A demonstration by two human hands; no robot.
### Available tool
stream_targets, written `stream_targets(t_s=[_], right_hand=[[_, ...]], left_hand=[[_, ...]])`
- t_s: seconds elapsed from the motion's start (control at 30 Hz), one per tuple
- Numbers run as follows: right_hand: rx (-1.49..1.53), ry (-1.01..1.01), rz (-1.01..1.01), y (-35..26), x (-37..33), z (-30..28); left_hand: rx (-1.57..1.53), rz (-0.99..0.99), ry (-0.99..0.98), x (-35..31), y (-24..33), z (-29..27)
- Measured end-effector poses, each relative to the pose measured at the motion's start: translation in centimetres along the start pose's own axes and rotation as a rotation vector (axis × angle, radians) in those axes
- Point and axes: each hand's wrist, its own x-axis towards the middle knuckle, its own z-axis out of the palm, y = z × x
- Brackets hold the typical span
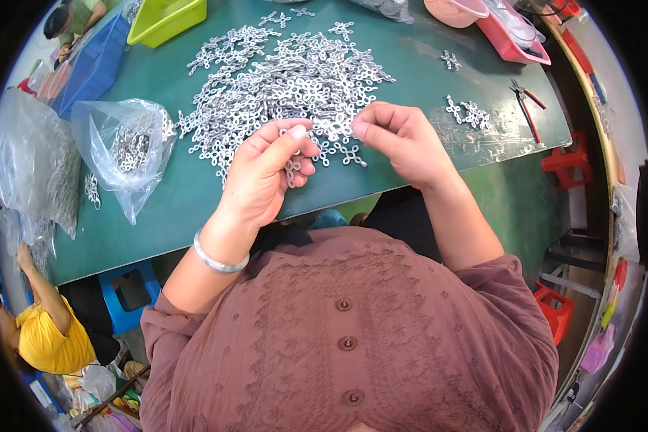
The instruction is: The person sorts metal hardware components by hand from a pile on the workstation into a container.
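Observation:
A broad heap of small silvery cross-shaped pieces made of joined rings (295, 79) lies on the green table. At the heap's near edge, my left hand (266, 165) is closed around one of these ring pieces (292, 170); part of it shows between the curled fingers, beneath the thumb. My right hand (405, 140) is over the heap's right side, apart from the left. Its thumb and forefinger are pinched together, and anything between them is too small or hidden to make out. Another cross-shaped ring piece (351, 154) lies between the two hands.
Red-handled pliers (529, 108) lie at the right, near a few loose pieces (475, 115). A clear bag of pieces (126, 144) and a fuller bag (36, 158) stand left. Green (167, 21), blue (93, 61) and pink bins (507, 36) line the far side. A person in yellow (50, 324) is at left.

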Motion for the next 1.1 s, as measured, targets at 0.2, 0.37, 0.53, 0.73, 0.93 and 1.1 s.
stream_targets(t_s=[0.2, 0.37, 0.53, 0.73, 0.93, 1.1], right_hand=[[0.156, -0.128, 0.100, -0.8, -0.5, 1.2], [0.169, -0.136, 0.122, -0.7, -0.8, 1.5], [0.126, -0.219, 0.139, -0.6, -1.0, 1.5], [0.145, -0.232, 0.165, 0.0, -1.1, 1.5], [0.232, -0.220, 0.169, -0.1, -1.1, 2.1], [0.112, -0.047, -0.047, 0.5, -1.4, 3.0]], left_hand=[[0.057, 0.040, 0.049, 0.1, -0.3, -0.5], [0.031, 0.058, 0.051, 0.3, -0.3, -1.0], [0.014, 0.065, 0.038, 0.4, -0.3, -1.2], [0.052, 0.075, 0.015, 0.3, -0.2, -1.3], [0.081, 0.120, 0.053, 0.0, -0.3, -1.1], [-0.006, 0.142, 0.005, 0.1, -0.8, -1.4]])
